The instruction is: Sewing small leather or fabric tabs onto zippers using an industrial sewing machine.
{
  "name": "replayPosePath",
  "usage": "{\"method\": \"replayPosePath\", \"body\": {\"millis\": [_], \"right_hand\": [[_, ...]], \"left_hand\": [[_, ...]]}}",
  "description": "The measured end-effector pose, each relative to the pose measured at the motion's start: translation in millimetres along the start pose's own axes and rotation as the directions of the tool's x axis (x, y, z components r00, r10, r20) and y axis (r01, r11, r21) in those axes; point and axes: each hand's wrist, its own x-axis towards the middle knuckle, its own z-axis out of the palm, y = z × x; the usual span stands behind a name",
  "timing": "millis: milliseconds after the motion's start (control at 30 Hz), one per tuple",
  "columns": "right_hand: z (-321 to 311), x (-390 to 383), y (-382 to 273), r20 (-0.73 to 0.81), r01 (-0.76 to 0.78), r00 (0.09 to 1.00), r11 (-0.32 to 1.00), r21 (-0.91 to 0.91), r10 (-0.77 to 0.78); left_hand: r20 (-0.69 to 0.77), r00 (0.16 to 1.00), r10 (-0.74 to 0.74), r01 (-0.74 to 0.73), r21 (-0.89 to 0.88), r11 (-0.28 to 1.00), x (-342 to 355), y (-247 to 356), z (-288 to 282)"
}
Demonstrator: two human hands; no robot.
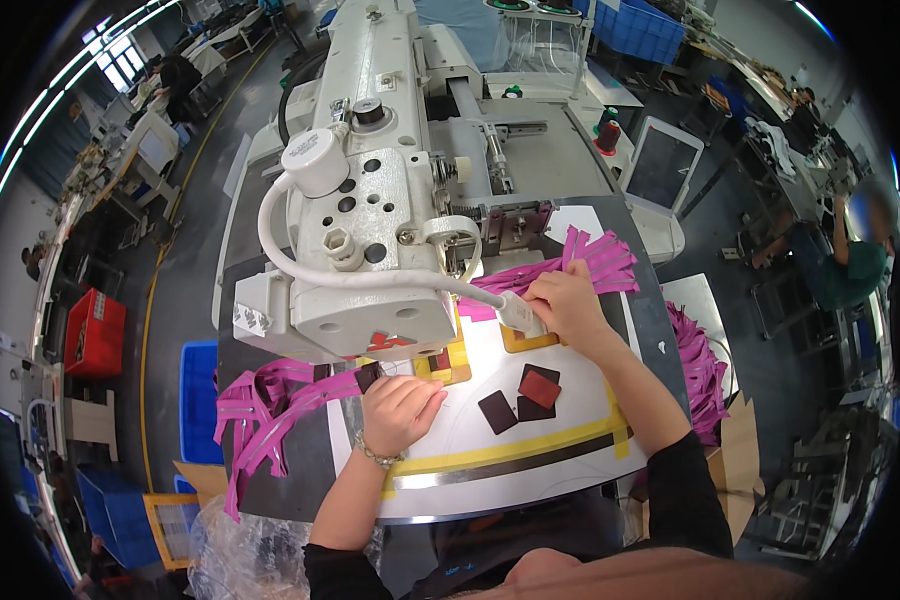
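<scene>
My left hand [400, 410] is at the lower left of the sewing machine head [350, 200], fingers curled together beside a dark-ended pink zipper strip [345, 385]; what they grip is hidden. My right hand [570, 310] is closed at a bundle of pink zipper strips [600, 260], beside the white plug-like fitting [520, 310] on a hose. Yellow template frames [455, 365] lie under the head. Dark rectangular patches [497, 410] and a red one [538, 388] rest on the white plate [490, 470] between my hands.
More pink strips hang left [250, 410] and pile right [700, 370]. A screen [655, 170] stands right of the machine. Blue bins [200, 400], a red crate [95, 330] and cardboard [730, 450] surround the table. Other people [850, 260] sit at benches.
</scene>
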Motion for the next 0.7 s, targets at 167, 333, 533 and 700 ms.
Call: {"method": "replayPosePath", "body": {"millis": [167,333,533,700], "right_hand": [[-21.2,9.4,-10.4,0.182,-0.107,0.982,0.957,0.270,0.058],[-24.6,11.0,-0.2,0.597,-0.520,0.802,0.469,0.714,-0.020],[6.2,3.5,-13.4,0.542,-0.480,0.830,0.662,0.576,0.130],[19.5,-2.2,-28.2,0.397,-0.405,0.901,0.675,0.617,0.177]], "left_hand": [[0.020,1.000,-0.006,0.006,0.008,1.000,-3.1,0.6,-1.4],[0.032,0.999,0.019,-0.020,0.018,1.000,-3.7,5.8,0.8],[0.056,0.998,0.043,-0.049,0.116,0.992,-5.7,12.2,3.0],[0.177,0.984,0.030,-0.085,0.311,0.947,-14.8,23.2,11.1]]}}
